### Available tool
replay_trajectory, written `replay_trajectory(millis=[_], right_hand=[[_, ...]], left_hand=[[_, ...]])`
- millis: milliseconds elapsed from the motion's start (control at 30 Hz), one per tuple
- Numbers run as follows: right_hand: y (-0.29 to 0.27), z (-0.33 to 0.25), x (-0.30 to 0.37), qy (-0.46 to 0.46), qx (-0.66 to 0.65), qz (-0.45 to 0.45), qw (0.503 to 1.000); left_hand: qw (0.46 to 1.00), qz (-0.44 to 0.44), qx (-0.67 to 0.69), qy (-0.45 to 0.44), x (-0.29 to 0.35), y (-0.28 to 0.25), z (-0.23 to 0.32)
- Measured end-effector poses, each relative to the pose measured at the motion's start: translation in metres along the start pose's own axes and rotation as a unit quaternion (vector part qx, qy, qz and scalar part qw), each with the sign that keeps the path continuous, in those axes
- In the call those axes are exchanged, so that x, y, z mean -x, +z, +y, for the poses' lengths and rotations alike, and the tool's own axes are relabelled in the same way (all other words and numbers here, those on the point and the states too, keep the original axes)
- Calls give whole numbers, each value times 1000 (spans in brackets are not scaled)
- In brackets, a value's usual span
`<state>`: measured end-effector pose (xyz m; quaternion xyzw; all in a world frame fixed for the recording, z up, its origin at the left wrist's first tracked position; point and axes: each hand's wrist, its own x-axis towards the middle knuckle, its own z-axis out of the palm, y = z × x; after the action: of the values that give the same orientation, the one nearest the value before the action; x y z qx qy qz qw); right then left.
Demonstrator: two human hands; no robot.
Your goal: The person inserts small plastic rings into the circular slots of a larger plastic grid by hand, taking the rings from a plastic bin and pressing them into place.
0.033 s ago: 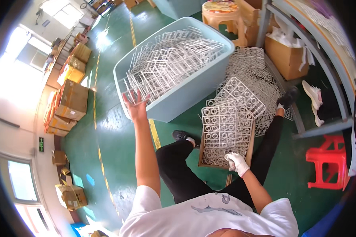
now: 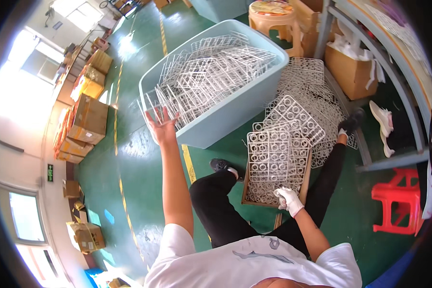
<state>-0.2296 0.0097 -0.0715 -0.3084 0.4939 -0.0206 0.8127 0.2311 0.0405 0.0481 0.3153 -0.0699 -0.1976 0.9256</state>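
My bare left hand (image 2: 162,126) is at the near left corner of a pale blue tub (image 2: 221,109), fingers spread. White wire racks (image 2: 216,72) fill the tub, and one wire rack (image 2: 150,104) pokes out over the rim by my fingertips. My right hand (image 2: 289,200), in a white glove, is closed above the near end of a shallow cardboard box (image 2: 245,185); whatever is inside the fingers is hidden. Loose white rings (image 2: 264,192) lie in the box. Flat white grids with rings in their cells (image 2: 269,153) rest on top of it.
More white grids (image 2: 305,96) are heaped on the green floor beyond the box, beside my outstretched leg. A grey metal table frame (image 2: 393,162) and a red stool (image 2: 397,201) stand at right. Behind the tub is a beige stool (image 2: 273,21). Cartons (image 2: 89,120) line the left wall.
The wire rack at the tub's near left corner now reaches farther out over the rim, to the left. My left hand has shifted slightly left; my right hand stays over the box.
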Motion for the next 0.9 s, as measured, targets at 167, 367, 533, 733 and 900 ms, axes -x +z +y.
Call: replay_trajectory(millis=[167,367,533,733,900], right_hand=[[-6,-1,-19,56,-48,3,997],[-8,-7,-63,-84,27,-3,996],[-30,-27,-67,-124,-225,-194,947],[-42,-50,-26,-124,-174,-251,944],[-51,-59,5,-73,-104,-269,955]], left_hand=[[999,-24,12,33,-75,14,-8],[987,85,10,-135,-120,26,-66],[885,-290,-328,-160,38,66,-173],[565,-630,-394,-357,215,71,-206],[626,-532,-412,-394,256,37,-209]])
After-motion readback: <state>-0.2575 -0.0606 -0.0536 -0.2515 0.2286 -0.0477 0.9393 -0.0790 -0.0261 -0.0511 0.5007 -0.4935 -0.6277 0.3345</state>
